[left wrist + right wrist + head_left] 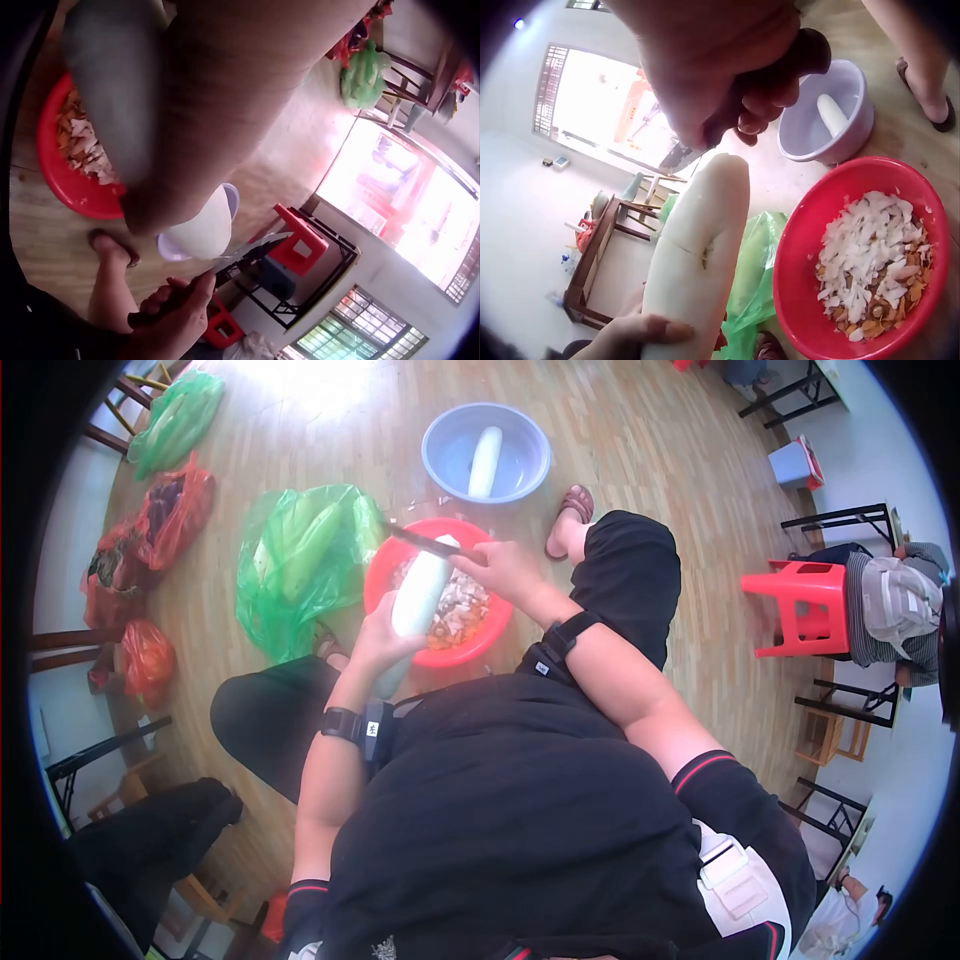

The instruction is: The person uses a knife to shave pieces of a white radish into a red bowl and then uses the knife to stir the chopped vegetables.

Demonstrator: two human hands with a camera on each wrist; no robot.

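My left hand [382, 640] grips the lower part of a long white radish [422, 598] above a red basin [490, 632]. In the right wrist view, the radish shows a small brownish hollow and a thin crack line. The right hand [503, 572] holds a knife [418, 542] by its dark handle, its blade crossing near the radish's upper end. White and orange-brown peelings [870, 247] lie in the red basin. The left wrist view shows the forearm large in front, hiding part of the radish.
Beyond the red basin stands a pale blue basin [436, 477] with another white radish [485, 463] in it. A green plastic bag [300, 565] of long pale vegetables is at its left. Red bags [180, 510] lie farther left. A red stool [800, 600] and a seated person [890, 600] are at right.
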